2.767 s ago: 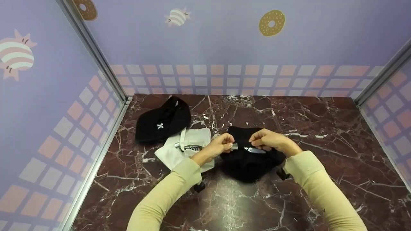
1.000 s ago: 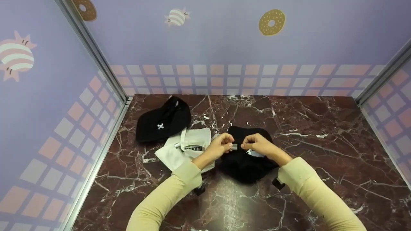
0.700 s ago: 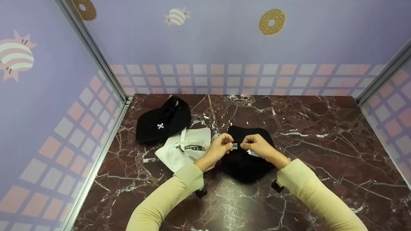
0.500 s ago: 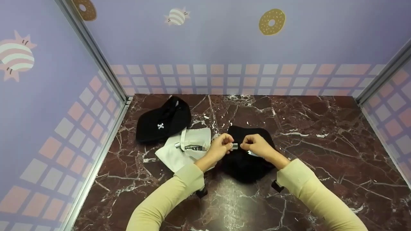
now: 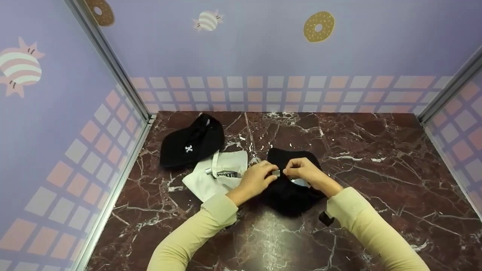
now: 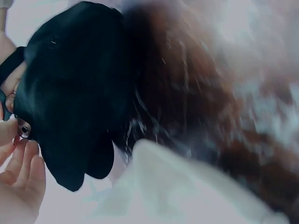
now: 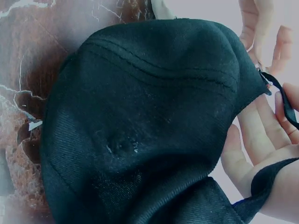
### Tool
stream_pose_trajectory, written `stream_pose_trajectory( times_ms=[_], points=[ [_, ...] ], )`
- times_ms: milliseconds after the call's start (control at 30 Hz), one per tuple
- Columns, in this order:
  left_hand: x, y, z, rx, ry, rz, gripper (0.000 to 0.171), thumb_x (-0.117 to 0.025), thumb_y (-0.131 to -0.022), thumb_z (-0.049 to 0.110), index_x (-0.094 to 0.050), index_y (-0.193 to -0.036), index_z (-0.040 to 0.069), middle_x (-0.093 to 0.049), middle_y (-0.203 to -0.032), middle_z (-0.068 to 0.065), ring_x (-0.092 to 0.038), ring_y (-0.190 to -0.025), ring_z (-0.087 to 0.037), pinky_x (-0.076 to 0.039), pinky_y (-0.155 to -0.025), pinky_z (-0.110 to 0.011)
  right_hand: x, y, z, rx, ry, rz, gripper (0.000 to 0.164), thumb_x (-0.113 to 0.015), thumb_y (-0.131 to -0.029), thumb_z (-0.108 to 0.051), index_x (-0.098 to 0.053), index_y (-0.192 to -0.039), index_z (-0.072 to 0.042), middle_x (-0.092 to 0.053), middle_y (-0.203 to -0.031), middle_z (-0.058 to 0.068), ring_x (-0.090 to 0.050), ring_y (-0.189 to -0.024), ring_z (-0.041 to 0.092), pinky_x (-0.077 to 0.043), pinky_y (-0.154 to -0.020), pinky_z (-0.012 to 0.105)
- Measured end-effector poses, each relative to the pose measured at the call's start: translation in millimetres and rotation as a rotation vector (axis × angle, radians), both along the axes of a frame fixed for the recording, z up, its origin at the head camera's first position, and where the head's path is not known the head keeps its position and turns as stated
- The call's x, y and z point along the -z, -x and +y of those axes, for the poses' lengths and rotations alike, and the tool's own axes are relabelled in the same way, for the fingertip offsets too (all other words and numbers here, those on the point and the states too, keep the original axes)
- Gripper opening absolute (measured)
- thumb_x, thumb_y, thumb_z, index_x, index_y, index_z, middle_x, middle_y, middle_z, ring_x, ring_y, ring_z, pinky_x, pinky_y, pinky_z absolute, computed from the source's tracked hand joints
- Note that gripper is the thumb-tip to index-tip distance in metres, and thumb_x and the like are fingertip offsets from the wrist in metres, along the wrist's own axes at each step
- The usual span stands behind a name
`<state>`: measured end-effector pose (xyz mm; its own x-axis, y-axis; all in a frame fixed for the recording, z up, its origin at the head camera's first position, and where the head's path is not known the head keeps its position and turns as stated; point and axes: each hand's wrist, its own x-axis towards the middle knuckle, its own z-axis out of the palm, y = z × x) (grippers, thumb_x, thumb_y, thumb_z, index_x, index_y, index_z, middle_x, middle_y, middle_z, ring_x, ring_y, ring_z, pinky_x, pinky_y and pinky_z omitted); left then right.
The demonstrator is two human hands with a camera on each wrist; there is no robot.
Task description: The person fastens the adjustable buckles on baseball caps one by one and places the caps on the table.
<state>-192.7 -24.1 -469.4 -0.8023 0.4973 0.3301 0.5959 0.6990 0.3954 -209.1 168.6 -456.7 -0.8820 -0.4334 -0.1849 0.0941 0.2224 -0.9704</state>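
Note:
A black baseball cap lies at the middle of the table, its back opening facing up between both hands. My left hand pinches the small silver buckle of the cap's back strap; the left wrist view shows the metal buckle at those fingertips. Just to the right, my right hand pinches the black strap close to the buckle. In the right wrist view the strap passes between the fingers, and a loop of it crosses the palm. Whether its end sits inside the buckle is hidden.
Left of the hands lies a white cap with dark lettering and a silver buckle on its strap. Behind it rests another black cap with a small white emblem. Purple patterned walls bound the marble-patterned table.
My right hand has moved left along the strap toward the buckle. The left fingers have shifted, now reaching further over the buckle. The other two caps stay where they were.

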Motion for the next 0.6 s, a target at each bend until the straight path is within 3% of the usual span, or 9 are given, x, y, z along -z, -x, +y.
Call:
stream_pose_trajectory(
  times_ms=[133,267,433,600],
  points=[
    [2.9,-1.7,-1.4,0.012,0.177,0.315,0.025,-0.061,-0.079,0.031,-0.063,-0.1,0.017,-0.061,-0.095,0.005,-0.057,-0.085,-0.012,-0.046,-0.073,-0.026,0.5,0.8,1.5,-0.014,0.04,-0.033,0.015,-0.058,-0.08,-0.004,-0.053,-0.068,-0.012,-0.055,-0.067,-0.006,-0.052,-0.063,0.006,-0.046,-0.06,0.021],
    [5.7,-3.0,0.8,-0.019,0.245,0.522,0.023,-0.059,-0.079,0.035,-0.063,-0.094,0.018,-0.062,-0.089,0.006,-0.055,-0.079,-0.011,-0.043,-0.069,-0.024,-0.5,0.6,1.1,-0.03,0.044,-0.041,0.014,-0.058,-0.081,-0.004,-0.054,-0.07,-0.011,-0.054,-0.066,-0.006,-0.05,-0.061,0.006,-0.045,-0.059,0.02],
    [8.3,-3.1,3.4,-0.039,0.299,0.67,0.02,-0.056,-0.081,0.033,-0.064,-0.087,0.016,-0.065,-0.077,0.006,-0.057,-0.067,-0.012,-0.04,-0.065,-0.025,-2.7,-0.9,0.6,-0.038,-0.006,-0.014,0.011,-0.058,-0.081,-0.005,-0.054,-0.071,-0.009,-0.052,-0.065,-0.005,-0.048,-0.058,0.005,-0.043,-0.056,0.02],
    [10.5,-1.9,2.5,-0.041,0.309,0.684,0.019,-0.054,-0.081,0.033,-0.061,-0.083,0.016,-0.065,-0.071,0.006,-0.059,-0.062,-0.011,-0.039,-0.063,-0.025,-4.1,-1.5,2.2,-0.026,-0.008,-0.024,0.015,-0.058,-0.081,-0.004,-0.053,-0.069,-0.011,-0.055,-0.069,-0.006,-0.054,-0.064,0.007,-0.047,-0.061,0.022]
  ],
)
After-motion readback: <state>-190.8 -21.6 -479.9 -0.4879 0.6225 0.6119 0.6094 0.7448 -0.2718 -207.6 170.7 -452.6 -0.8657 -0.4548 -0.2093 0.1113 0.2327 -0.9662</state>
